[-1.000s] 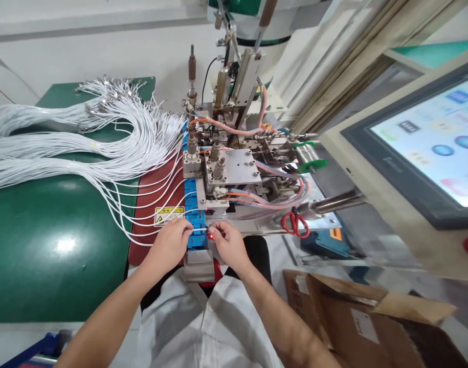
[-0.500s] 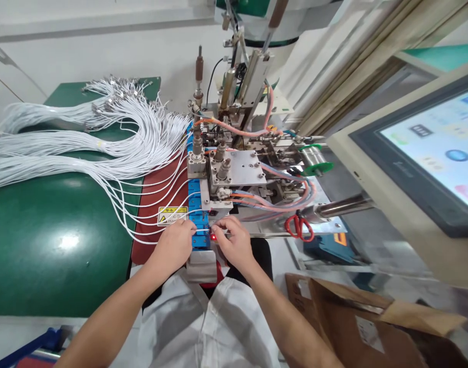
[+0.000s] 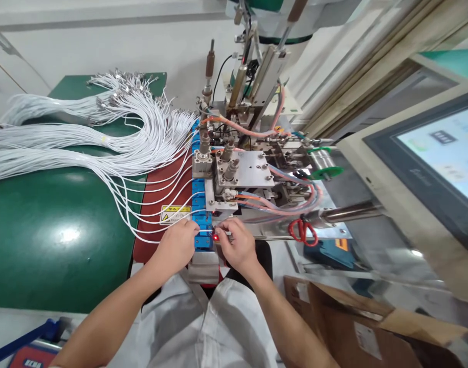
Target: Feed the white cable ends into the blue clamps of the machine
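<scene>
My left hand is closed, its thumb and forefinger pinching a white cable just left of a row of blue clamp blocks. This cable lies across one of the nearest blocks. On the other side, my right hand is closed in a pinch at the cable's end, and its fingertips hide most of that end. A small red light glows just below the right fingertips. Several other white cables run from the blocks to a large bundle on the left.
A machine with a metal plate and hoses stands beyond my hands. Beside it are a wire spool, red-handled scissors and a touchscreen. A green table is left, a cardboard box lower right.
The view has shifted slightly, so the machine and blocks appear a little farther right. Both hands stay at the same block with the cable between them.
</scene>
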Available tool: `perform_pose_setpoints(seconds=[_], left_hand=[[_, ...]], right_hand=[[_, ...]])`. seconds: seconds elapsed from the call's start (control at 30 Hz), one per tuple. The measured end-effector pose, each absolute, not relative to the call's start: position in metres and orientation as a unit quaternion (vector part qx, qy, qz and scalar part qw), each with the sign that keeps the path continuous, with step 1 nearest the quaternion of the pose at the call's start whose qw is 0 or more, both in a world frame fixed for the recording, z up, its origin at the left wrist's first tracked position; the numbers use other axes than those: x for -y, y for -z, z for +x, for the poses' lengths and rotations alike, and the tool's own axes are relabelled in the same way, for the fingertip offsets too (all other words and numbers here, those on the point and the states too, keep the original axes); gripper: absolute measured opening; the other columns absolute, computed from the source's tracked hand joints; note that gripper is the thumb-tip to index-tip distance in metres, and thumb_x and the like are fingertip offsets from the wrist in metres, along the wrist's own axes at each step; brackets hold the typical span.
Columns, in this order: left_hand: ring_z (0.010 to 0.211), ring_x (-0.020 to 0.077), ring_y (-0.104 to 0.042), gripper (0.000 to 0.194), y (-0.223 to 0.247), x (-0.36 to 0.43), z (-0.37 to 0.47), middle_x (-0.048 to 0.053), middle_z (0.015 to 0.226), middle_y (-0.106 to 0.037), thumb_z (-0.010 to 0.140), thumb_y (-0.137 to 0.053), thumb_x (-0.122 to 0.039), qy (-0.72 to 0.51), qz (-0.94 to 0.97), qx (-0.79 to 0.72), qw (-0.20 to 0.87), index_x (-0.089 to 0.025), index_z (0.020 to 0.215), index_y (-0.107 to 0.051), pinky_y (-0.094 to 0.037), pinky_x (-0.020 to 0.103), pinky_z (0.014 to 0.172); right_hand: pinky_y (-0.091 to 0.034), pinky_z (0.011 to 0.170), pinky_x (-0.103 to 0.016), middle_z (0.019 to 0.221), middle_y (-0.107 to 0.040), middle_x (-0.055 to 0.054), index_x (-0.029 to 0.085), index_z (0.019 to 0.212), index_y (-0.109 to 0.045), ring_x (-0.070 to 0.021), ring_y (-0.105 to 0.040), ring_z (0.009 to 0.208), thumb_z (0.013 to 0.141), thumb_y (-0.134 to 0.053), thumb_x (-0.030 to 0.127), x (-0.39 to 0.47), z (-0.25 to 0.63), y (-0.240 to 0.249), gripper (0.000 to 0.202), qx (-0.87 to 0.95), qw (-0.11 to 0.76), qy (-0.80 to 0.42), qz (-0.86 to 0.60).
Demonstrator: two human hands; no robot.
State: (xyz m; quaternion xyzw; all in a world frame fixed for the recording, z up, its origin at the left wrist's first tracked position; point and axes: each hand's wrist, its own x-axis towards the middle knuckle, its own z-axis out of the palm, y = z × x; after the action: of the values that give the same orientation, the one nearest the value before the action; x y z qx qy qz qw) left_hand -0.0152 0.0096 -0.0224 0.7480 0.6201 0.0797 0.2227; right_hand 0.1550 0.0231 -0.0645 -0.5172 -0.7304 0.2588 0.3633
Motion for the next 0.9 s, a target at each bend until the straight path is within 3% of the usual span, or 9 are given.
perform_pose_setpoints(seconds=[0.23,0.77,0.9], left_hand=[[0.083,0.0200,-0.058,0.022,0.018,-0.008,-0.013,0.007,0.086,-0.062,0.086,-0.039,-0.016,-0.081,0.749,-0.623,0.211,-0.017,0.089,-0.060,-0.044,0.031,0.075],[0.078,0.0205,-0.058,0.022,0.013,-0.004,-0.010,0.007,0.083,-0.060,0.087,-0.036,-0.015,-0.028,0.751,-0.635,0.181,-0.016,0.091,-0.058,-0.044,0.031,0.070],[0.078,0.0202,-0.058,0.023,0.013,-0.003,-0.008,0.007,0.083,-0.060,0.087,-0.036,-0.015,-0.013,0.750,-0.639,0.171,-0.016,0.092,-0.058,-0.044,0.031,0.069]], right_hand=[[-0.041,0.068,-0.029,0.078,-0.055,-0.005,0.018,0.076,-0.053,-0.0180,-0.051,0.076,0.085,-0.042,0.021,-0.025,0.153,0.064,0.015,0.762,0.334,-0.217,-0.511],[-0.035,0.060,-0.025,0.067,-0.054,-0.001,0.019,0.068,-0.049,-0.0158,-0.050,0.064,0.081,-0.039,0.029,-0.020,0.144,0.066,0.019,0.646,0.282,-0.353,-0.616],[-0.034,0.057,-0.024,0.060,-0.050,0.001,0.020,0.064,-0.044,-0.0146,-0.048,0.059,0.085,-0.033,0.038,-0.023,0.146,0.070,0.029,0.612,0.288,-0.393,-0.623]])
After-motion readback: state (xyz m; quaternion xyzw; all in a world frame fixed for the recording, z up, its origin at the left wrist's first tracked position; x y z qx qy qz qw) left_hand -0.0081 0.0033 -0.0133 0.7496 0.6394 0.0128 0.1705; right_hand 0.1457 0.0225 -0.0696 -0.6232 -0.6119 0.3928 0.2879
